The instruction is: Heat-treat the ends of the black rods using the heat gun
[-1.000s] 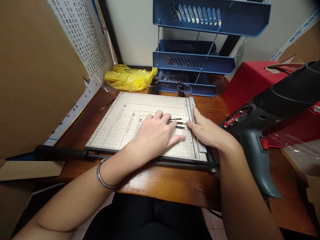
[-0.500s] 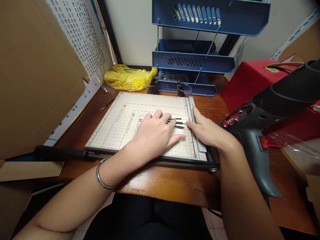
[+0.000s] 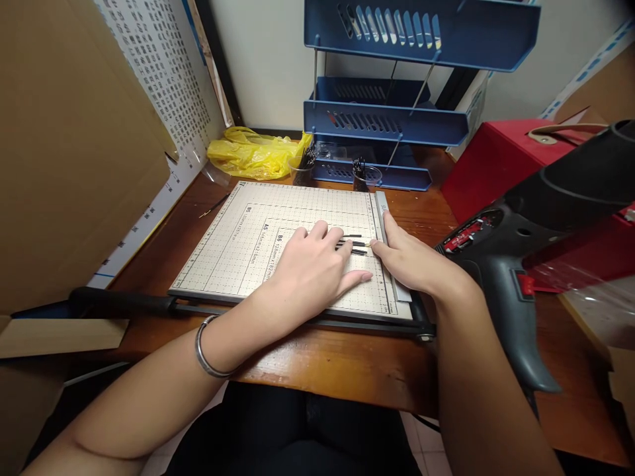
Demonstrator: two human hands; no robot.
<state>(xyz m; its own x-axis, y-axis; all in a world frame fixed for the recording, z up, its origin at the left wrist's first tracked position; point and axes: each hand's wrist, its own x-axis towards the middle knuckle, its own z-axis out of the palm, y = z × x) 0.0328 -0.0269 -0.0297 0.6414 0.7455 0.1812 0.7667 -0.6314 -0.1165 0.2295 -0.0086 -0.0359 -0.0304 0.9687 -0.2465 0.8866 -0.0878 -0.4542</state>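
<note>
A paper cutter (image 3: 223, 244) with a cream, grid-printed board lies before me. My left hand (image 3: 317, 268) rests palm down on it, fingers spread, its fingertips over several thin black wire-like pieces (image 3: 358, 244). Their right ends stick out past the fingers, and one shows a gold-coloured tip. At the board's right edge, my right hand (image 3: 421, 261) leans against the metal rail (image 3: 403, 292). Its thumb touches the gold tip and its index finger stretches along the rail; the other fingers are hidden. Along the near edge lies the cutter's black handle (image 3: 119, 303).
Behind the cutter stand two clear cups (image 3: 301, 173) of black pieces, a yellow plastic bag (image 3: 253, 155) and a blue tiered tray rack (image 3: 387, 122). To the right are a black heat gun (image 3: 501, 264) and a red box (image 3: 476, 158). Cardboard (image 3: 74, 145) walls the left.
My left hand has shifted slightly to the right on the board. My right hand keeps its place at the rail, and the black pieces look almost unmoved.
</note>
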